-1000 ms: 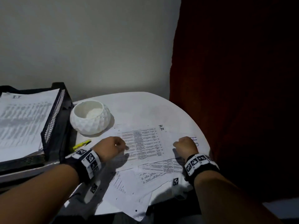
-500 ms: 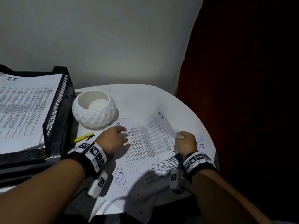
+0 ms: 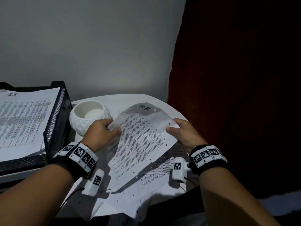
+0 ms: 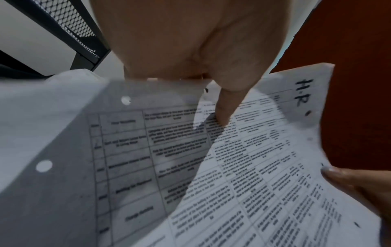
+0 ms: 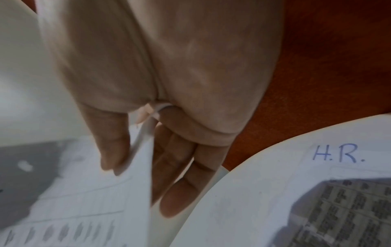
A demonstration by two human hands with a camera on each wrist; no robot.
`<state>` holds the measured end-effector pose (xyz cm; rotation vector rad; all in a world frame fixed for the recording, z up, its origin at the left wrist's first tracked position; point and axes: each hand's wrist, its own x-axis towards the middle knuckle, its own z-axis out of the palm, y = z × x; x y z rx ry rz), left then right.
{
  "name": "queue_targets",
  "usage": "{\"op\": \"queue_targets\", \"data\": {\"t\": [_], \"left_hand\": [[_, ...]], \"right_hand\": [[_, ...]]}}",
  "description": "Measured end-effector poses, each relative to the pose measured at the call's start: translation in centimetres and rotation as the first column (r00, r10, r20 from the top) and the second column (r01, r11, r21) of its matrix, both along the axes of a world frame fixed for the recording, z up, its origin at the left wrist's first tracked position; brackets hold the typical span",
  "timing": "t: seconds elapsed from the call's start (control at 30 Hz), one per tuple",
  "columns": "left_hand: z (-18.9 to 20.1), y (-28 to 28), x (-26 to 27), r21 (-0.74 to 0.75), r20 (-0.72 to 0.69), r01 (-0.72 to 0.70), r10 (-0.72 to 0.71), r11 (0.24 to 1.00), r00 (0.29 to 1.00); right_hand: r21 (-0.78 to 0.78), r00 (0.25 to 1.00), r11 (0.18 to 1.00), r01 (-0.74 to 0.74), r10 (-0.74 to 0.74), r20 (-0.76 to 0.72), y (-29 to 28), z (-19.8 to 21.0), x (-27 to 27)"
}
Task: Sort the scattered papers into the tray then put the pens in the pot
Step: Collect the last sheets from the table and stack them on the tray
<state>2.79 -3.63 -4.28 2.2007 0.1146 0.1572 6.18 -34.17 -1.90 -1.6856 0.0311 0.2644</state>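
Note:
A printed sheet marked "H.R" [image 3: 140, 141] hangs tilted above the round white table [image 3: 123, 100]. My left hand [image 3: 114, 128] pinches its left edge, thumb on the print [image 4: 222, 115]. My right hand [image 3: 172, 126] pinches its right edge, thumb on top and fingers underneath [image 5: 135, 150]. More printed papers [image 3: 156, 176] lie under it on the table, one also marked "H.R." [image 5: 275, 192]. The black mesh tray [image 3: 53, 121] at the left holds a stack topped by an "I.T" sheet [image 3: 24, 119]. The white faceted pot [image 3: 81, 123] stands beside the tray. No pen is visible.
A grey wall [image 3: 97, 54] rises behind the table. Dark red fabric [image 3: 236, 87] fills the right side, close to the table's rim. The tray stands on a lower shelf to the left of the pot.
Both hands have taken hold of the top H.R sheet and lifted it off the pile. The yellow pen seen earlier near the tray is now hidden behind my left hand.

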Motion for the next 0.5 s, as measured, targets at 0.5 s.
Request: {"op": "queue_targets", "data": {"t": [0.5], "left_hand": [[3.1, 5.0, -1.4, -0.006, 0.004, -0.155, 0.155, 0.988, 0.988]], "right_hand": [[-0.699, 0.756, 0.657, 0.283, -0.602, -0.259, -6.5, -11.9, -0.1]]}}
